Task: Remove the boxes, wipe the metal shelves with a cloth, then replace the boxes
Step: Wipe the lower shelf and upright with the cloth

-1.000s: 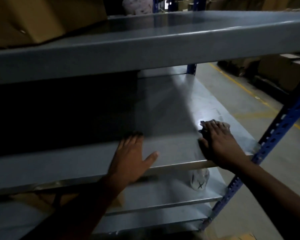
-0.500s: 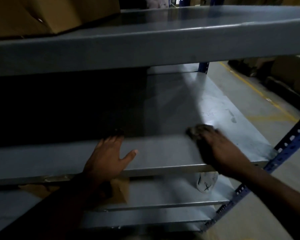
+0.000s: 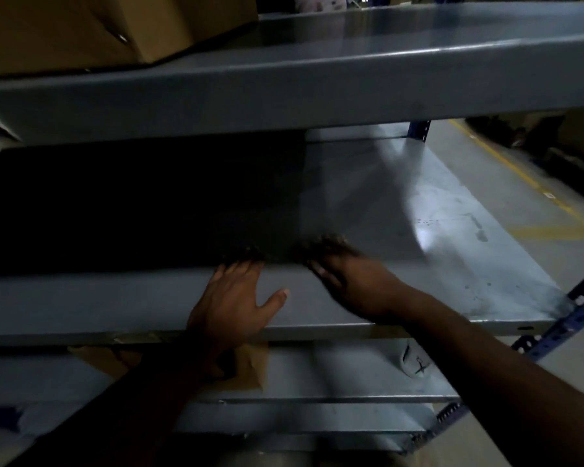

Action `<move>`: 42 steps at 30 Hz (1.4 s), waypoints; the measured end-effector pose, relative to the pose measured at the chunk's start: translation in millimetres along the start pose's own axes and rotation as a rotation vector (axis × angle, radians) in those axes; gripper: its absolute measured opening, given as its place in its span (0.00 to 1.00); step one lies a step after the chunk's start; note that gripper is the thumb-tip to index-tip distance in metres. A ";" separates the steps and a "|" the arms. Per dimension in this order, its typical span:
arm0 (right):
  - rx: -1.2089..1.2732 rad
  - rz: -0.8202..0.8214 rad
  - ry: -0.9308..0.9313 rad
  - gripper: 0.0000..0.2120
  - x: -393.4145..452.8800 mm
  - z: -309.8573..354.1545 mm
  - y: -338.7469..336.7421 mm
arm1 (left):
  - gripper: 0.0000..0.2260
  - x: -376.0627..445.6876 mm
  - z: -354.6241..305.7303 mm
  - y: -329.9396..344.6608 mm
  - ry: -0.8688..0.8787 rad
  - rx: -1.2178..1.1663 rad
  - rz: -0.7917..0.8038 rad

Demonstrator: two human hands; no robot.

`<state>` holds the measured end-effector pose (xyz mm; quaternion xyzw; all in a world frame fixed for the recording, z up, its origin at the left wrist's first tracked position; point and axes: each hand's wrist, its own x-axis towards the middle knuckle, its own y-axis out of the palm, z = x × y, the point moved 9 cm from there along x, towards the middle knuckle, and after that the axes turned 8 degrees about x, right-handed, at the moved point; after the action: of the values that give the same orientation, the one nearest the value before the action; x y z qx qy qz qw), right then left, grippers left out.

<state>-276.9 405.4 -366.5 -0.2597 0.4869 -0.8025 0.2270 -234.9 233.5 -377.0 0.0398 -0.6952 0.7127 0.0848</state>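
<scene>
The grey metal middle shelf [image 3: 452,257] runs across the view and holds no boxes where it is lit; its left part lies in deep shadow. My right hand [image 3: 354,281] presses flat on a dark, blurred cloth [image 3: 324,242] near the middle of this shelf. Just to its left, my left hand [image 3: 236,298] rests flat on the shelf's front edge with its thumb spread. A brown cardboard box [image 3: 81,28] stands on the left of the top shelf [image 3: 351,85].
Below is a lower shelf [image 3: 334,372] with a piece of brown cardboard [image 3: 250,365] and a small white object with black marks [image 3: 413,364]. A blue perforated upright [image 3: 553,328] bounds the rack at the right. Beyond it lies concrete floor with a yellow line [image 3: 520,176].
My right hand has slid the cloth leftward along the middle shelf, from near the right end to beside my left hand. My left hand stays on the front edge.
</scene>
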 end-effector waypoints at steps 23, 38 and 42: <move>0.046 -0.358 0.323 0.20 -88.6 7.5 -17.8 | 0.34 1.4 -4.1 -3.0 0.085 -0.122 -0.025; 0.085 -0.409 0.382 0.21 -87.4 41.5 -4.3 | 0.35 1.3 -4.3 -9.1 0.146 -0.255 -0.098; -0.047 -0.607 0.620 0.22 -94.6 12.1 -25.6 | 0.33 2.2 -6.4 -9.4 0.131 -0.257 -0.099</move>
<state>-200.0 466.6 -357.2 -0.1428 0.4516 -0.8617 -0.1821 -235.0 240.3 -367.5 0.0163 -0.7707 0.6139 0.1697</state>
